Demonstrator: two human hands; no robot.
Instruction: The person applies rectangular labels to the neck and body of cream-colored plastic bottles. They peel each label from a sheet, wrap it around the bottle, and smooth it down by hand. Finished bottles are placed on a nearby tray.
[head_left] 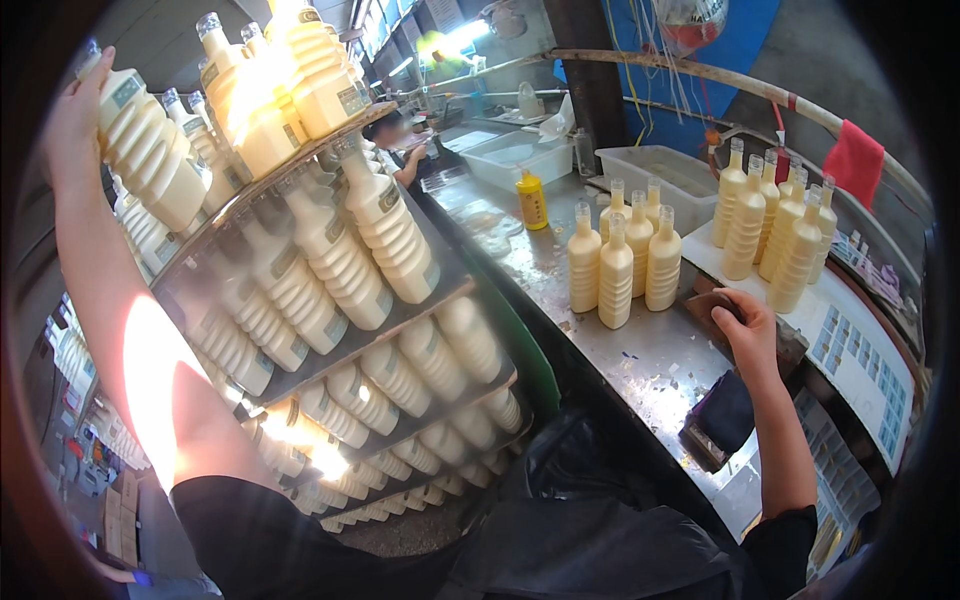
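Observation:
At the upper left, my left hand [72, 125] is raised and closed around the neck end of a cream ribbed bottle [150, 150] with a clear top. That bottle tilts at the edge of the rack's upper shelf, beside other bottles like it. Over the metal bench, my right hand [745, 322] is curled against a small brown piece [708, 303] whose kind I cannot make out. To the left of this hand stands a group of upright cream bottles [617, 270]. More bottles [745, 215] stand on a white board behind it.
A tiered rack [440, 300] full of bottles fills the left. On the bench [650, 365] are a yellow squeeze bottle [532, 200], plastic tubs [655, 172] and a dark block-shaped thing [718, 420]. Sheets of blue labels [865, 365] lie at right. Another person [408, 165] sits farther back.

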